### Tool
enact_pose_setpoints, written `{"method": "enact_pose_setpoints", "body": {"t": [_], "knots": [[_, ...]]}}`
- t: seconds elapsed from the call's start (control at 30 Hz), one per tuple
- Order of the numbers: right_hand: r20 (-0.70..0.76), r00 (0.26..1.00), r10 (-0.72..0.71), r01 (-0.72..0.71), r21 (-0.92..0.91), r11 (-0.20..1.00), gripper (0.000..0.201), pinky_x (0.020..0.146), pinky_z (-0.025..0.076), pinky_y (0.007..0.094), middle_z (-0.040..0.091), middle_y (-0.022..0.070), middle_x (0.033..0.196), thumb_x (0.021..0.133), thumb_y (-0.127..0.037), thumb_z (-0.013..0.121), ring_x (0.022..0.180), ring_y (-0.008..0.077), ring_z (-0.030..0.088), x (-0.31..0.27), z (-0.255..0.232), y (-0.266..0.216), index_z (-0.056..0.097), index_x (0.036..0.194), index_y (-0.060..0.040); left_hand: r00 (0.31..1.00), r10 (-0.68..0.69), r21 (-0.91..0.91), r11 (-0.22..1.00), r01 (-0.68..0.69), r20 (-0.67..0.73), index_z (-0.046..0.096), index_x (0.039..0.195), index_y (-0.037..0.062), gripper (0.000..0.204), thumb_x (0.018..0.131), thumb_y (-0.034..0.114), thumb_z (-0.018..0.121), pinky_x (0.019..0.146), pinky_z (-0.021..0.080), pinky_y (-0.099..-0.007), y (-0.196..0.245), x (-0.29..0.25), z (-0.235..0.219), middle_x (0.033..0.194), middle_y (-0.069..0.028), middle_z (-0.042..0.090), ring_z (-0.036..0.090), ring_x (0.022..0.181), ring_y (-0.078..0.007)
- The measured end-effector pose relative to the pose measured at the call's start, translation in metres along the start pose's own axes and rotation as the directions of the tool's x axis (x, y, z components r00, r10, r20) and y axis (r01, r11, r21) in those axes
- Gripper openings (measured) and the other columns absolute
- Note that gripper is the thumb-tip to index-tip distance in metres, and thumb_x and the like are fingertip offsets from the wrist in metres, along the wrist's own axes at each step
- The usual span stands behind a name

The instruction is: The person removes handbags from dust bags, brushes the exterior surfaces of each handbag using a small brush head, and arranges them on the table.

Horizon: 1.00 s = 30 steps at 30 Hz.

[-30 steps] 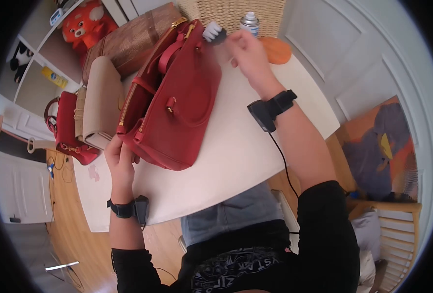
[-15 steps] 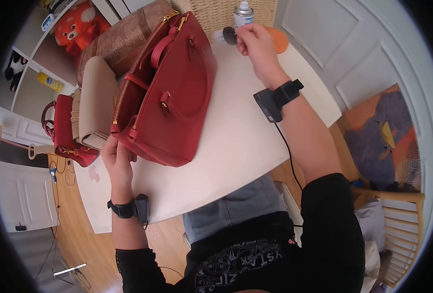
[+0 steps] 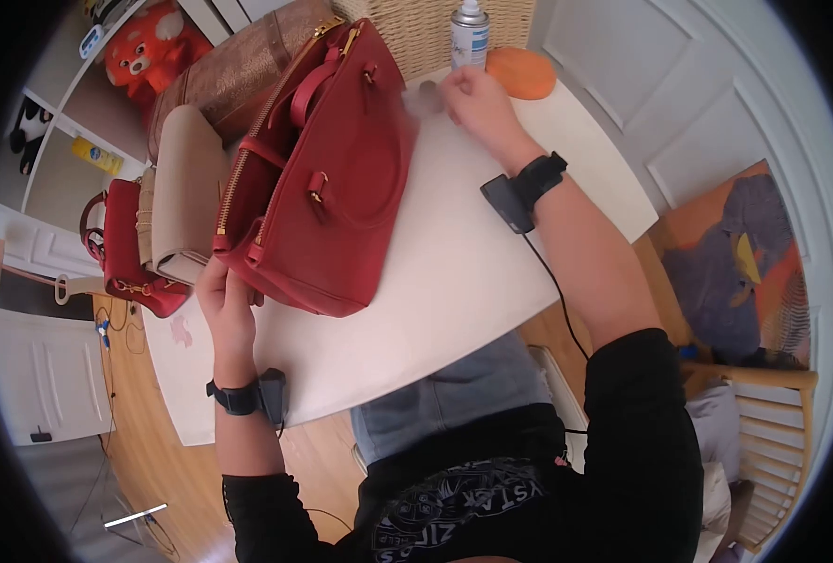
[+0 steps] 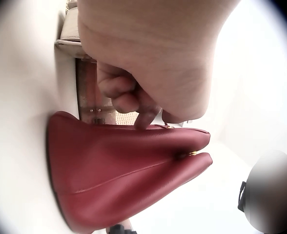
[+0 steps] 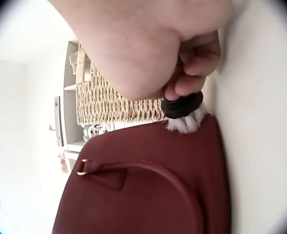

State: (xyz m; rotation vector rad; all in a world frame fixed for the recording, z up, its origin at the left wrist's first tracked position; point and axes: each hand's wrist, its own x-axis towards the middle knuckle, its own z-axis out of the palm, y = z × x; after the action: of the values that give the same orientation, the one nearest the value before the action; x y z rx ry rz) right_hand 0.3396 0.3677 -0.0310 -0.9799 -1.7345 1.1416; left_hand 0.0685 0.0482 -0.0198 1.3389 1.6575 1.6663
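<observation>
A large red handbag [image 3: 351,206] stands on the white table with its gold-zipped top parted. At its near end, my left hand [image 3: 227,305] holds the corner; in the left wrist view curled fingers [image 4: 126,100] meet the bag's upper edge. My right hand [image 3: 482,108] pinches a small round brush [image 5: 182,105] with a black grip and white bristles. In the right wrist view the bristles lie right at the bag's far lower side edge. The brush is blurred in the head view.
Behind my right hand stand a spray can [image 3: 470,38] and an orange round pad [image 3: 521,73], near a woven basket [image 3: 402,38]. To the left are a beige bag [image 3: 189,192], a smaller red bag [image 3: 125,244] and a brown patterned bag [image 3: 238,75]. A panelled wall [image 3: 623,94] borders the right.
My right hand drew the brush away from the bag to the right, then brought it back to the bag's far end, lower than before. My left hand keeps its place on the bag's corner.
</observation>
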Motion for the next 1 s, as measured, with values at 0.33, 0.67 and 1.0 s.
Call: {"method": "enact_pose_setpoints", "body": {"t": [0.33,0.67,1.0], "knots": [[0.076,0.992,-0.097,0.094,0.039,0.995,0.020,0.061,0.048,0.0267,0.064,0.0023,0.073,0.105,-0.020,0.064,0.065,0.0102,0.060,0.008,-0.003,0.005,0.065,0.105,0.0000,0.995,-0.064,-0.002,0.998,0.064,0.073,0.071,0.116,-0.0009,0.025,0.112,0.017,0.055,0.055,0.039,-0.0221,0.019,-0.001,0.003,0.077,0.0034,0.061,0.051,0.061,-0.0044],[0.080,0.997,-0.017,0.010,0.082,0.997,0.017,0.058,0.047,0.0261,0.065,0.0039,0.079,0.108,-0.017,0.062,0.064,0.0104,0.060,0.002,-0.002,-0.011,0.065,0.109,-0.0005,0.992,-0.042,-0.049,0.998,0.048,0.117,0.072,0.107,-0.0013,0.024,0.111,0.017,0.057,0.055,0.038,-0.0234,0.020,0.002,0.007,0.076,0.0027,0.064,0.050,0.061,-0.0039],[0.134,0.991,0.032,-0.047,0.107,0.993,0.012,0.058,0.049,0.0265,0.068,0.0057,0.081,0.107,-0.009,0.055,0.067,0.0126,0.065,-0.003,0.005,-0.015,0.063,0.111,-0.0008,0.990,-0.045,-0.007,0.999,0.047,0.136,0.070,0.108,-0.0016,0.020,0.110,0.014,0.057,0.054,0.039,-0.0236,0.023,0.004,0.006,0.074,0.0026,0.063,0.051,0.059,-0.0048]]}}
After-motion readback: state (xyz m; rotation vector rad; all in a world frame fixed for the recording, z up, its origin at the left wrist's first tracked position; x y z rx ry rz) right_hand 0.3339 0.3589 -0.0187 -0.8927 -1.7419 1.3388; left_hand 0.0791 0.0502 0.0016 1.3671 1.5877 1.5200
